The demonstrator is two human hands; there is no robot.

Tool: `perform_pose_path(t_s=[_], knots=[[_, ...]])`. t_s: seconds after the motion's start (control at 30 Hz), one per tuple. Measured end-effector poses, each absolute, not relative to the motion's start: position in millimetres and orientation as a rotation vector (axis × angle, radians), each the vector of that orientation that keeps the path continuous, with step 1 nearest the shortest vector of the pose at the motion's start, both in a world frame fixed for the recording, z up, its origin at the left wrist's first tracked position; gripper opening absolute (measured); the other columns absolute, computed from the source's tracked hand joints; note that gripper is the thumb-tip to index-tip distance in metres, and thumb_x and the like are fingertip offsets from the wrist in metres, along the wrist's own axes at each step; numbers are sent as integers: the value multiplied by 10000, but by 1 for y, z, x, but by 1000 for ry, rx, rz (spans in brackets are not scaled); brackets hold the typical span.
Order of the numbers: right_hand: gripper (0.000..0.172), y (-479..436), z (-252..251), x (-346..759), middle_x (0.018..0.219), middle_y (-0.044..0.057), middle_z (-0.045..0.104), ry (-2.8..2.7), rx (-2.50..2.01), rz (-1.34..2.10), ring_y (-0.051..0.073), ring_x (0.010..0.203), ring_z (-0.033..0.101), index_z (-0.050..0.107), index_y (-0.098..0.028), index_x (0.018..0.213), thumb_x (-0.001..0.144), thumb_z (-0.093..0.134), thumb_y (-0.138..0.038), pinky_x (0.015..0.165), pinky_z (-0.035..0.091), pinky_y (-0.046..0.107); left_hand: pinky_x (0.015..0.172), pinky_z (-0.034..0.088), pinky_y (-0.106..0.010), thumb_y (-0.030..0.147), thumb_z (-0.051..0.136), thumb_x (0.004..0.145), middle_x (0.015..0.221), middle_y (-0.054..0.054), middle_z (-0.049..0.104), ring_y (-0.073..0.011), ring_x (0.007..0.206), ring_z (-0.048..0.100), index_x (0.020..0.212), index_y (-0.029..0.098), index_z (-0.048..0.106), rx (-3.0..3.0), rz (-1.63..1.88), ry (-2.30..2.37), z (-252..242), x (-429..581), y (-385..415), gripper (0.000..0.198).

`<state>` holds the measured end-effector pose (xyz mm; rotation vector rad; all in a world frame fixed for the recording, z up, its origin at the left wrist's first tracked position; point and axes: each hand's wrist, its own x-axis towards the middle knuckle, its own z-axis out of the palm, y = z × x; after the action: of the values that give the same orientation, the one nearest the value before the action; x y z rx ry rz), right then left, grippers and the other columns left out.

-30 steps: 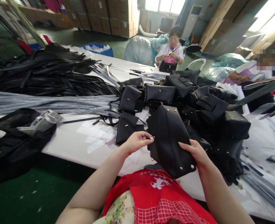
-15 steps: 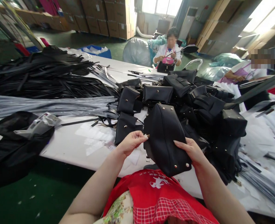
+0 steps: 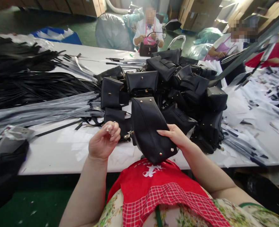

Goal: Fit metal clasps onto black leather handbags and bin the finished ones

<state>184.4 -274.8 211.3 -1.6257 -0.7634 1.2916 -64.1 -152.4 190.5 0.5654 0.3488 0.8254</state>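
A black handbag [image 3: 147, 126] is tilted with its base toward me, showing a centre seam and small metal feet. My right hand [image 3: 177, 136] grips its lower right side, thumb on the base and the other fingers hidden behind. To the left of the bag, my left hand [image 3: 104, 140] is raised, apart from it, with curled fingers closed on a small crumpled white scrap [image 3: 109, 128]. A gold-coloured metal clasp [image 3: 127, 135] hangs at the bag's left edge, near that hand.
More black handbags [image 3: 141, 80] are heaped behind and to the right. Bundles of black straps [image 3: 40, 86] cover the table's left side. White paper scraps [image 3: 69, 138] lie on the white table [image 3: 47, 157]. Across it sits a person [image 3: 149, 34] holding a strap; others work at the right.
My left hand has come away from the metal fitting on the bag's left edge and moved left, holding a white scrap. My right hand keeps hold of the bag. The view has tilted down.
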Motion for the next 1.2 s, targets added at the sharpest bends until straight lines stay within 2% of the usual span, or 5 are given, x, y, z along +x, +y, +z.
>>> perform_pose_path(t_s=[0.3,0.47,0.57,0.77,1.2], knots=[[264,-265,184,191,748,24,687,-1053,-1849,1010,187,672,615,691,-145,812,715,661,-389,582,454,261,413,234,-173,369,706,742,617,48,502,-36,449,349,657,182,402,1036,429,417,188,-13,-205,367],[258,-265,177,192,680,13,655,-1126,-1891,972,172,630,579,672,-134,755,737,630,-388,569,429,257,504,336,-211,262,636,783,624,47,547,-76,509,417,823,181,580,1556,408,471,181,11,-221,106],[265,-266,173,190,677,12,649,-1130,-1896,991,166,629,569,669,-131,761,743,623,-392,567,430,253,605,408,-246,178,568,816,758,6,651,-114,608,521,953,201,652,1787,420,409,178,21,-226,162],[271,-266,168,186,616,-1,609,-1181,-1946,965,145,588,518,638,-139,678,741,620,-403,520,393,240,740,458,-316,175,652,776,818,-48,685,-205,783,609,796,190,680,2133,438,348,175,29,-230,38],[245,-261,153,184,685,17,654,-1183,-1934,1010,153,619,539,670,-128,720,742,614,-365,560,399,247,809,502,-330,185,516,891,873,-63,680,-196,850,631,821,148,649,2393,328,464,177,31,-240,155]])
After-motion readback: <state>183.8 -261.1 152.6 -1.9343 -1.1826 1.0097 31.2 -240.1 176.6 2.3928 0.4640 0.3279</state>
